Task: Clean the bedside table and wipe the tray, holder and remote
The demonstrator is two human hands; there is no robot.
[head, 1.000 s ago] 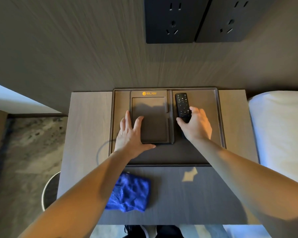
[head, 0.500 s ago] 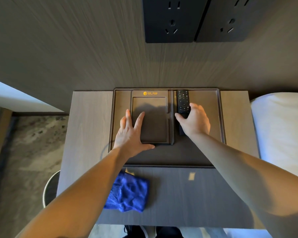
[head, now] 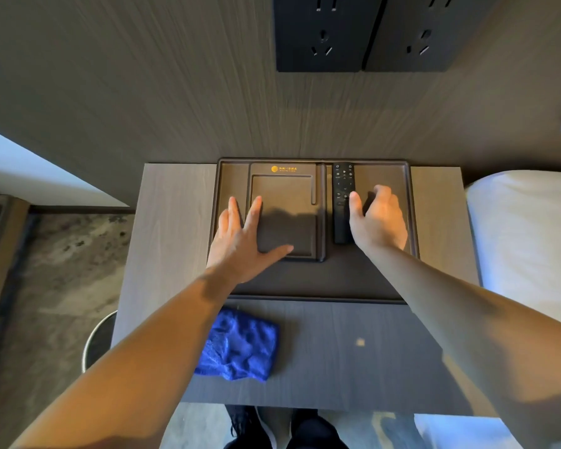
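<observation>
A dark brown tray sits at the back of the bedside table. Inside it lies a flat brown holder with a gold logo. My left hand rests flat on the holder's left edge, fingers spread and thumb on its front rim. The black remote lies flat in the tray just right of the holder, pointing at the wall. My right hand sits beside the remote with fingers loosely curled; only the thumb touches the remote's right edge. A crumpled blue cloth lies on the table's front part, under my left forearm.
The wood-panelled wall behind the table carries two black socket plates. A white pillow borders the table on the right. A round metal-rimmed bin stands on the stone floor at the left. My dark shoes show below the front edge.
The remote has slid toward the wall and now lies straight beside the holder. My right hand has come off it and shifted right. The left hand has stayed on the holder.
</observation>
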